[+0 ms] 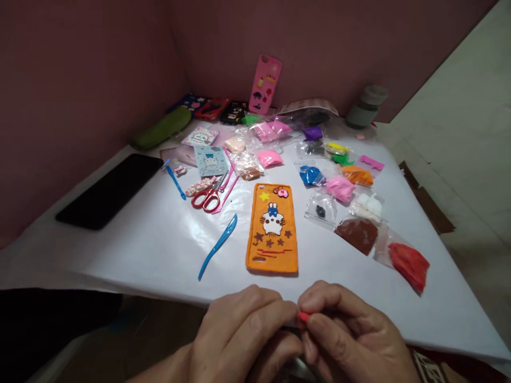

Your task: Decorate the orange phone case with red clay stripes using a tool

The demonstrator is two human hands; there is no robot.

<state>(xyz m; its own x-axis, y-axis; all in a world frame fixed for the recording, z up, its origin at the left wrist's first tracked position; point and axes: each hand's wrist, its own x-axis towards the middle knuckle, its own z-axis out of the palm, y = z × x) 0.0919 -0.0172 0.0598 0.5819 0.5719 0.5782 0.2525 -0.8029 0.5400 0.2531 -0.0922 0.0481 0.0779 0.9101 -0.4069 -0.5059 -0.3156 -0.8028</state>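
Both my hands meet at the table's front edge. Between the thumb and index finger of my right hand (351, 332) is a small piece of red clay (304, 316). My left hand (243, 330) is closed, its fingertips close to the red piece; whatever lies within its curled fingers is hidden. Just beyond the hands lies an orange phone case (289, 221), decorated with a white cat, a yellow star, small brown stars and red lines. A blue plastic clay knife (217, 247) rests to its left. On the right, a bag of red clay (409, 265) lies nearest to my right hand.
Red-handled scissors (206, 200), a smaller blue tool (176, 182) and a black phone (109, 191) lie at left. Several bags of coloured clay, including brown (357, 235), cover the right side. A pink phone case (265, 85) leans on the wall near a jar (366, 107).
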